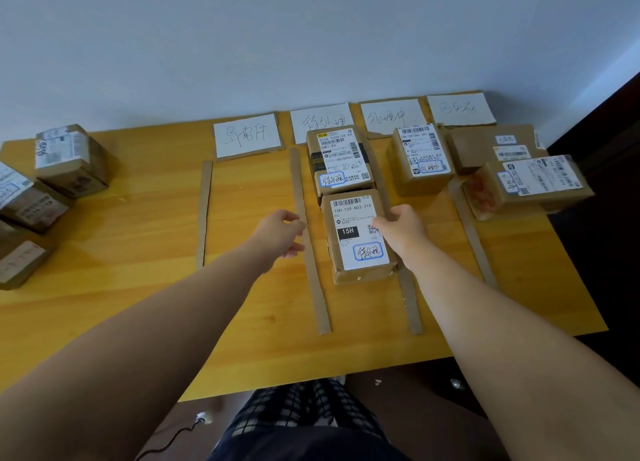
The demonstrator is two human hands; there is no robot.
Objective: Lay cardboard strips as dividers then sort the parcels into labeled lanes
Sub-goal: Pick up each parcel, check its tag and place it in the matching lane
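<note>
Head view, looking down on a wooden table against a pale wall. Four handwritten label cards line the far edge, and cardboard strips run toward the viewer as lane dividers. In the second lane a near parcel lies flat with its label up, almost touching a far parcel beyond it. The right hand grips the near parcel's right edge, thumb on top, fingers curled down the side. The left hand hovers just beside the left strip, fingers loosely curled, holding nothing — whether it touches the strip cannot be told. The parcel crowds the right strip, so the step probably wants a small nudge leftward — square between both strips, dragging neither. Unsorted parcels sit at the table's left end
</note>
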